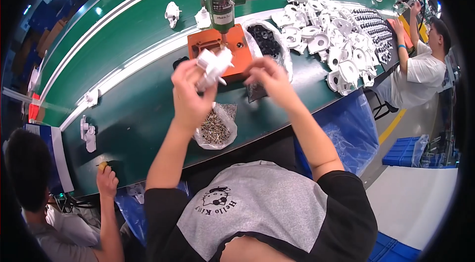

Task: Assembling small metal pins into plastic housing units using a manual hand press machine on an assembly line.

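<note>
My left hand [189, 94] is closed around a white moulded plastic part [216, 65], raised in front of the orange fixture block [241, 55] of a green press [221, 7]. The part is slightly blurred. To its right hovers my right hand [275, 82], fingers bent and apart, with nothing visible in them. Just beyond that hand is a clear bag of small black parts [264, 38]. Below my hands, an open plastic bag of small metal screws or rivets [215, 127] rests on the dark green table [143, 113].
White plastic parts [341, 39] are heaped at the right, beside rows of small black-and-silver pieces [373, 29]. Several white parts lie along the green conveyor [133, 20]. A person [415, 74] works at far right; another person's hand [107, 182] holds a small yellow thing at lower left.
</note>
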`<control>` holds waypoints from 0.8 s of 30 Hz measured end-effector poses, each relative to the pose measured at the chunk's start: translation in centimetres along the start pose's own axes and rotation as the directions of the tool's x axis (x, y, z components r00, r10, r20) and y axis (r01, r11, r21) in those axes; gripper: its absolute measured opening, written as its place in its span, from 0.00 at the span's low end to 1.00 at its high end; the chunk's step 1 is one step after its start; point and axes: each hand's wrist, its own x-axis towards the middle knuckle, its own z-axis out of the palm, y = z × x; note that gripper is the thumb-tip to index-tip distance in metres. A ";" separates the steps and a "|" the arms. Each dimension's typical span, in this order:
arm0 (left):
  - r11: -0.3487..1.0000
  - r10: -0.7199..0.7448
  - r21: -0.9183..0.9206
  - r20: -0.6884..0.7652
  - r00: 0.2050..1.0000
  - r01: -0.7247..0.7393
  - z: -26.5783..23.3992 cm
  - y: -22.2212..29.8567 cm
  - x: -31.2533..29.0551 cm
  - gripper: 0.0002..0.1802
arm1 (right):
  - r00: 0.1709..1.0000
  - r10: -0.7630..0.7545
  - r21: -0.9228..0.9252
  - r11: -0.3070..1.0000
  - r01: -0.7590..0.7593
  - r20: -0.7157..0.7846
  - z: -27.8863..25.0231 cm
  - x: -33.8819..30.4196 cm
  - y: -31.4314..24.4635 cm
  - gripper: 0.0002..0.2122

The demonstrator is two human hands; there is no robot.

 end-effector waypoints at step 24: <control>0.615 0.126 0.647 0.484 0.866 -0.451 0.9 -8.5 4.7 0.12 | 0.887 -0.461 -0.886 0.422 0.192 -0.028 -6.2 4.2 6.1 0.06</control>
